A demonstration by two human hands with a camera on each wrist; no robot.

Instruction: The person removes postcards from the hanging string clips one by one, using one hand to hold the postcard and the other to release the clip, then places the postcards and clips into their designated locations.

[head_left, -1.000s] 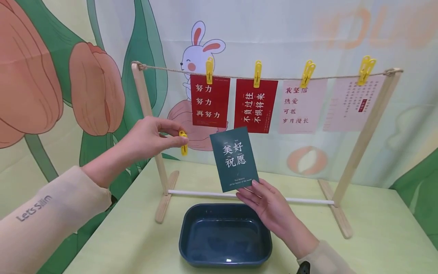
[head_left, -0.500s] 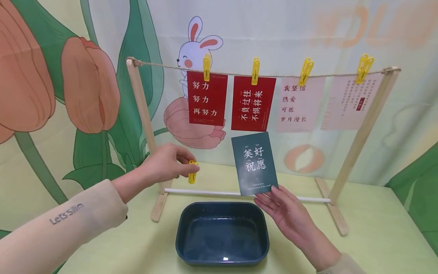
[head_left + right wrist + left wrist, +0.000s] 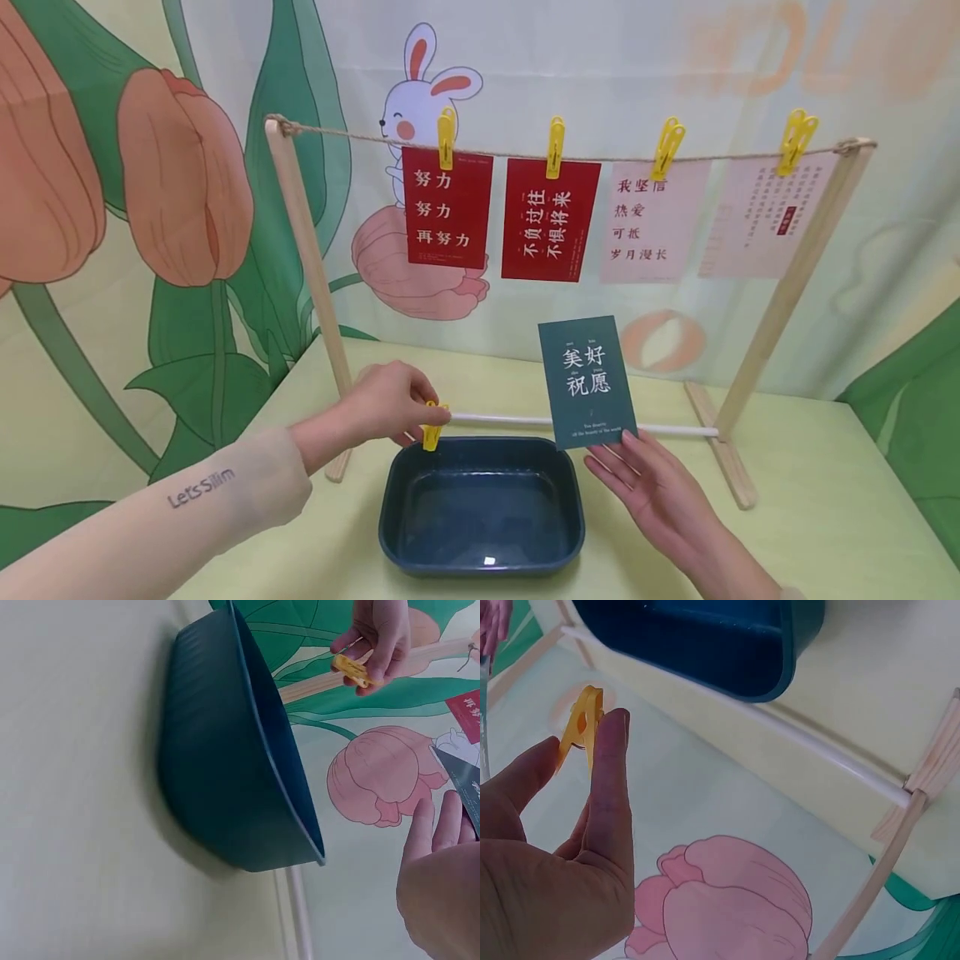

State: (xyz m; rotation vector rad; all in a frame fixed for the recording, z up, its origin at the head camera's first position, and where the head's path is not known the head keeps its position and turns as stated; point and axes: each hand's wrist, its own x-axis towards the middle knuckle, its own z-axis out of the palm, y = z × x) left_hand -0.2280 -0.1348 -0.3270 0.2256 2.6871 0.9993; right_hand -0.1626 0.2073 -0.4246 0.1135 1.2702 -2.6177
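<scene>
Between thumb and fingers my left hand (image 3: pixel 390 404) pinches a yellow clothespin (image 3: pixel 432 427), just over the back left rim of a dark blue basin (image 3: pixel 483 562). In the left wrist view the clothespin (image 3: pixel 583 724) is held by its handle ends, its tip pointing away from the palm. My right hand (image 3: pixel 652 483) grips a dark green card (image 3: pixel 588 400) with white Chinese characters by its lower right corner. The card stands nearly upright, printed side toward me, behind and right of the basin. Only a sliver of the card (image 3: pixel 466 787) shows in the right wrist view.
A wooden frame with a left post (image 3: pixel 307 250) and right post (image 3: pixel 795 292) carries a twine line (image 3: pixel 495 152). Yellow clothespins hold two red cards (image 3: pixel 448 208) and two pale pink cards (image 3: pixel 652 221) on it. A white rod (image 3: pixel 502 419) joins the feet behind the basin.
My left hand has come down and to the right with the clothespin, from beside the left post to the basin's rim. The green card has moved right and lower in my right hand.
</scene>
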